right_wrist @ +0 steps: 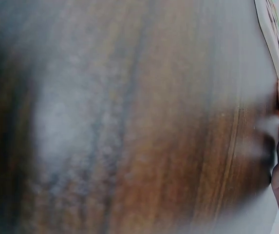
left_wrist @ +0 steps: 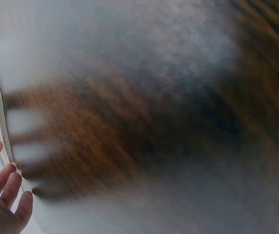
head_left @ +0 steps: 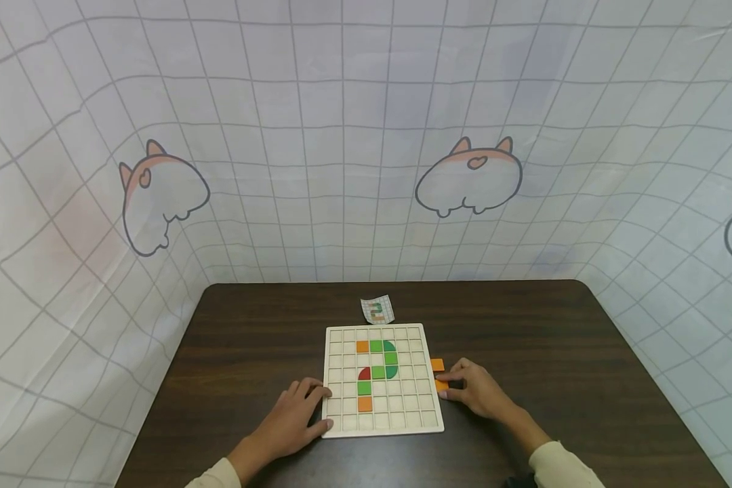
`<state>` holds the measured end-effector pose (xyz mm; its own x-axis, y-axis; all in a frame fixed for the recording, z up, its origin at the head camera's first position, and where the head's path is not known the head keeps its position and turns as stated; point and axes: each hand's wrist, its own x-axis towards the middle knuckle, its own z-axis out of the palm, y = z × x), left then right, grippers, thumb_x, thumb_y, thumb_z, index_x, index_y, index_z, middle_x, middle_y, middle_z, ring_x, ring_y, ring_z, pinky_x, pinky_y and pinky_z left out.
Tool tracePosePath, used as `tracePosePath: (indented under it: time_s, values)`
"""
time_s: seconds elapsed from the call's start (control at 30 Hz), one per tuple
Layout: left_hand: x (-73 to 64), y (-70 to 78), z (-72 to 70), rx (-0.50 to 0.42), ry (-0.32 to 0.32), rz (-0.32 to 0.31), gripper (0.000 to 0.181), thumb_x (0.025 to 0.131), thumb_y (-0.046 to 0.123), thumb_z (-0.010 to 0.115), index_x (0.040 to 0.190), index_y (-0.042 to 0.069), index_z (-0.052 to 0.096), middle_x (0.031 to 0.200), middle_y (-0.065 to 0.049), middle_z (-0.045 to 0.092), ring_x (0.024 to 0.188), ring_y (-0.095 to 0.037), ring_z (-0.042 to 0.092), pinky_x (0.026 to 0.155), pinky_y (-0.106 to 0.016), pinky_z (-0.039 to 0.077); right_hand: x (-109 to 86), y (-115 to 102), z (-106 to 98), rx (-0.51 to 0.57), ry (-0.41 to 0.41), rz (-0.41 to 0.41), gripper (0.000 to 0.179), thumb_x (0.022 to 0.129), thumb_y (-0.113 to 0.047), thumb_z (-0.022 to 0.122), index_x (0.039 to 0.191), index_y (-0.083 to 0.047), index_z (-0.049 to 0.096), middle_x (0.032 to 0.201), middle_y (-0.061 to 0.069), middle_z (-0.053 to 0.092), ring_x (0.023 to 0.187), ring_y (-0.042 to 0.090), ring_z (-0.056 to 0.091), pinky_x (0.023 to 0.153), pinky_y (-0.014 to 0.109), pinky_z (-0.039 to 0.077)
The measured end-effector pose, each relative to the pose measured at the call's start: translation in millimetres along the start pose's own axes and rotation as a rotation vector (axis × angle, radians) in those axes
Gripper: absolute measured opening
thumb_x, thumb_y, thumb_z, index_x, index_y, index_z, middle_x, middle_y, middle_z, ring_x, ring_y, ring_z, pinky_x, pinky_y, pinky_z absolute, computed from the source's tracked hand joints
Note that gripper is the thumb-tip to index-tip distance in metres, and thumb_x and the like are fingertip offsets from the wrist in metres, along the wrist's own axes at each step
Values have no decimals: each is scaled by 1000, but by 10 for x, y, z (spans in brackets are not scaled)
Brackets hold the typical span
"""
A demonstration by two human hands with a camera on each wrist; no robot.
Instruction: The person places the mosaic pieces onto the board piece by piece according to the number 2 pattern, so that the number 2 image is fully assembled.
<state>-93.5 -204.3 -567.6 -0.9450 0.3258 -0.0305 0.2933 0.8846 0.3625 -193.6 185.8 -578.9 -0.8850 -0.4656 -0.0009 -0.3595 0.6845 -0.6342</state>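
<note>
A cream square grid board (head_left: 402,407) lies on the table. On it several tiles form a bent line: orange squares (head_left: 362,347) at both ends, green squares (head_left: 378,372), dark green quarter-rounds (head_left: 392,371) and one red quarter-round (head_left: 364,373). My left hand (head_left: 293,417) rests at the board's left edge, fingers spread and touching the rim; it holds nothing. Just off the right edge, my right hand (head_left: 477,390) pinches an orange tile (head_left: 442,385) between thumb and index finger. Another orange tile (head_left: 437,364) lies just beyond it, beside the board.
A small paper card (head_left: 377,310) with a printed tile pattern lies behind the board. Dark wood-grain table (head_left: 256,332) surrounds everything. A white grid-patterned curtain (head_left: 317,169) with cartoon animal drawings hangs at the back and sides.
</note>
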Motion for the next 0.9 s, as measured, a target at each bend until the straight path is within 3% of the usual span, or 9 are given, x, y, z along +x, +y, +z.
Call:
tracePosePath:
  time_s: [0.57,0.67,0.9]
  values:
    - [-20,19,-16,-3,12,14,44,92,45,71,127,19,59,133,-5,52,113,-23,50,92,-50,45,-42,-97,-16,-81,9,-15,25,87,-26,80,108,-16,72,107,-4,65,100,15,61,87,40,51]
    - [-18,9,-11,-1,10,13,44,92,45,71,127,20,59,133,-5,51,113,-23,50,92,-50,45,-35,-92,-16,-46,-13,-16,25,88,-27,78,109,-17,69,108,-3,68,94,13,61,81,34,51]
    - [-11,-8,5,13,3,2,45,92,47,69,128,21,59,134,-5,51,115,-24,50,94,-50,45,-17,-103,-6,17,-53,-8,18,91,-20,75,107,-17,68,89,-8,62,73,5,51,63,22,43]
